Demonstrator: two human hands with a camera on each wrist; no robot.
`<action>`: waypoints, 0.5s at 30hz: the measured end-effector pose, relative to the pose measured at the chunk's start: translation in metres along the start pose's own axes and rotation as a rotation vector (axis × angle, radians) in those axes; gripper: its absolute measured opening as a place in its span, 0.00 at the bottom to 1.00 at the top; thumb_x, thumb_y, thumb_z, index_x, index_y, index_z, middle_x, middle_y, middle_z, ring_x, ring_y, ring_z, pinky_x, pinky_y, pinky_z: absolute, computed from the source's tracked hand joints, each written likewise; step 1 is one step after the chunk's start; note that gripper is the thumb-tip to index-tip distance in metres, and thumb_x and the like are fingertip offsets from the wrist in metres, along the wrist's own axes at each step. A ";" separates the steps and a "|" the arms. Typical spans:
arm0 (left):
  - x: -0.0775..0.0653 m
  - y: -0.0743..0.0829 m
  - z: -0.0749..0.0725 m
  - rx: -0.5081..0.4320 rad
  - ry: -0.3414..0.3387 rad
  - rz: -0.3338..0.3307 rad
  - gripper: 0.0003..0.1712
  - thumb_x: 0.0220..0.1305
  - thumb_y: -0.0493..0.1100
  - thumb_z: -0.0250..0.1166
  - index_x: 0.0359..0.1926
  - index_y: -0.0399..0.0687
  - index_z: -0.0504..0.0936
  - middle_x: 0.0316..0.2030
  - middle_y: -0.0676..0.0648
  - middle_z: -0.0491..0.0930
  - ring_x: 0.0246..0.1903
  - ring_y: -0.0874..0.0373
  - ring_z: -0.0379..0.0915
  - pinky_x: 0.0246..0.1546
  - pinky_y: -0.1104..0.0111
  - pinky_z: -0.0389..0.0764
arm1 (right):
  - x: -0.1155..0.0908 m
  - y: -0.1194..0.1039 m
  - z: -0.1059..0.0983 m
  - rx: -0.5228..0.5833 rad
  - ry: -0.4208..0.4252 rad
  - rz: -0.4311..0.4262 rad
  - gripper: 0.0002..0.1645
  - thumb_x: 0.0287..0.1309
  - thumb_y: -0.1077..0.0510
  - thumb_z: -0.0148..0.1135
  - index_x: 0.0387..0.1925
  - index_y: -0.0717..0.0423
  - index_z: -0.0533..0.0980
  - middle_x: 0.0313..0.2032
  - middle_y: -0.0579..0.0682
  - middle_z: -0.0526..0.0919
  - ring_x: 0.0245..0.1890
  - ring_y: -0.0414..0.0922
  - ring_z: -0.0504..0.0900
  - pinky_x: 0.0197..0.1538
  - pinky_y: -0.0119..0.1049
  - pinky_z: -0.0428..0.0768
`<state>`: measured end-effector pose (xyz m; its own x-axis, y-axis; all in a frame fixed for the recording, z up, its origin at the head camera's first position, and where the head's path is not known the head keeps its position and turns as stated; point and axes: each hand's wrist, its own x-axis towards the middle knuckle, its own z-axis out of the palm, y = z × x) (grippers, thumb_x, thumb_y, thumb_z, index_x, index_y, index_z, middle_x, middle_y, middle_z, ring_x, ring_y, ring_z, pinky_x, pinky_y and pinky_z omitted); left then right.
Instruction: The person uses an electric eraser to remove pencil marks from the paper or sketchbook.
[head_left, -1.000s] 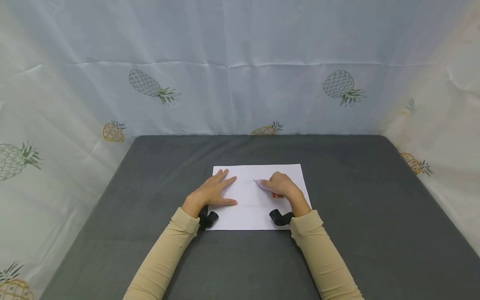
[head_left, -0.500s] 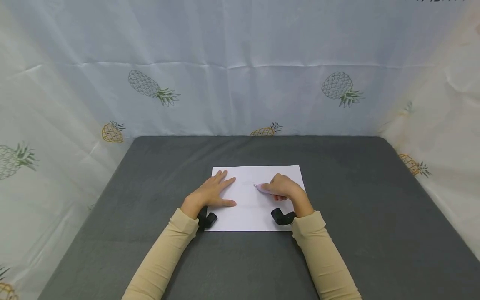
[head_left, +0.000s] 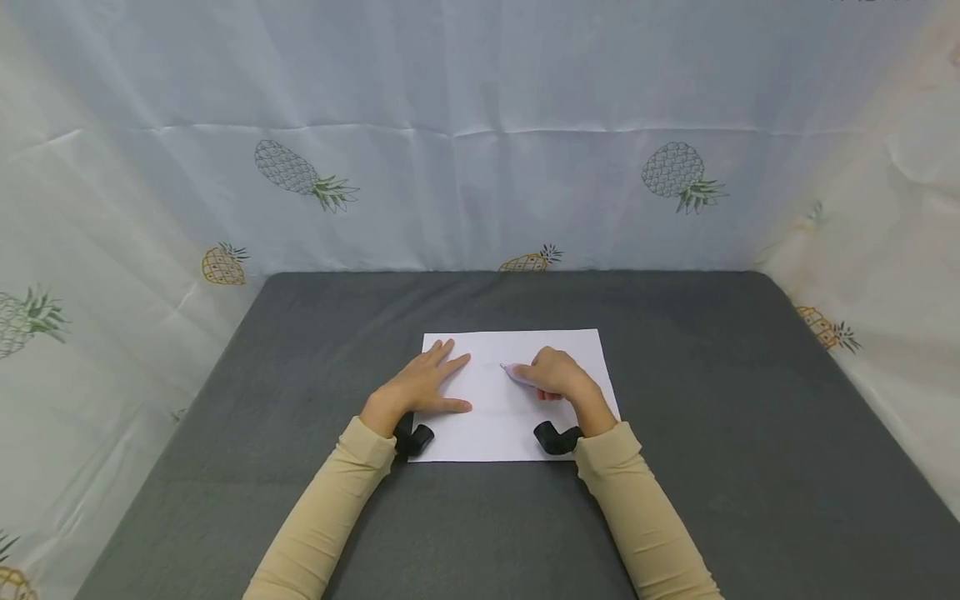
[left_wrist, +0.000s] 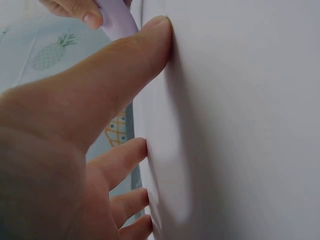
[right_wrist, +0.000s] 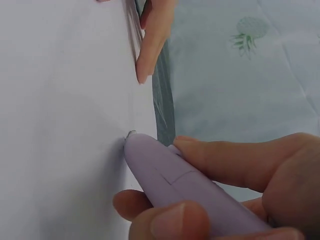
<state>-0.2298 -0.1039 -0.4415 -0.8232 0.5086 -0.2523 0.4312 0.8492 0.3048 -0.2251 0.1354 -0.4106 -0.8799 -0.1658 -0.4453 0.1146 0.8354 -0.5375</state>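
Note:
A white sheet of paper point(head_left: 487, 433) lies on the dark grey table. My left hand point(head_left: 422, 385) rests on its left part with straight, spread fingers. In the left wrist view the left thumb point(left_wrist: 120, 65) and fingertips touch the paper. My right hand point(head_left: 564, 375) grips a lavender pen-shaped tool point(right_wrist: 165, 172) over the right half of the sheet. The tool has a thick tapered body, a rounded nose and a small greyish tip at the paper's surface. The right thumb and fingers curl round its body; the palm hides its rear end.
The grey cloth-covered table point(head_left: 337, 308) extends around the sheet on all sides. A pale curtain point(head_left: 465, 200) with pineapple prints hangs behind the table and along both sides. Black wrist-worn devices point(head_left: 555, 437) sit low over the paper's near edge.
The right hand and lavender tool move slightly toward me, then left and slightly away; the tip now sits farther left on the paper. The left hand stays in place on the sheet.

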 end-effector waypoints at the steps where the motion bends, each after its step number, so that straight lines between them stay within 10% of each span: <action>1: 0.000 0.000 0.000 -0.001 -0.001 -0.001 0.49 0.59 0.63 0.64 0.74 0.50 0.55 0.77 0.37 0.42 0.77 0.39 0.35 0.75 0.45 0.48 | 0.000 0.000 0.000 -0.002 -0.002 0.007 0.30 0.65 0.44 0.55 0.15 0.61 0.76 0.08 0.46 0.69 0.10 0.39 0.62 0.18 0.29 0.62; 15: -0.001 0.001 -0.001 -0.005 -0.001 -0.012 0.49 0.59 0.63 0.64 0.74 0.51 0.55 0.77 0.37 0.42 0.77 0.39 0.35 0.75 0.45 0.49 | 0.003 0.001 0.003 -0.036 0.014 -0.014 0.29 0.65 0.43 0.54 0.17 0.60 0.77 0.09 0.45 0.70 0.10 0.39 0.65 0.18 0.29 0.64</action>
<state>-0.2286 -0.1033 -0.4399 -0.8281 0.4984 -0.2565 0.4194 0.8545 0.3063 -0.2268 0.1346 -0.4147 -0.8877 -0.1705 -0.4276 0.0859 0.8512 -0.5178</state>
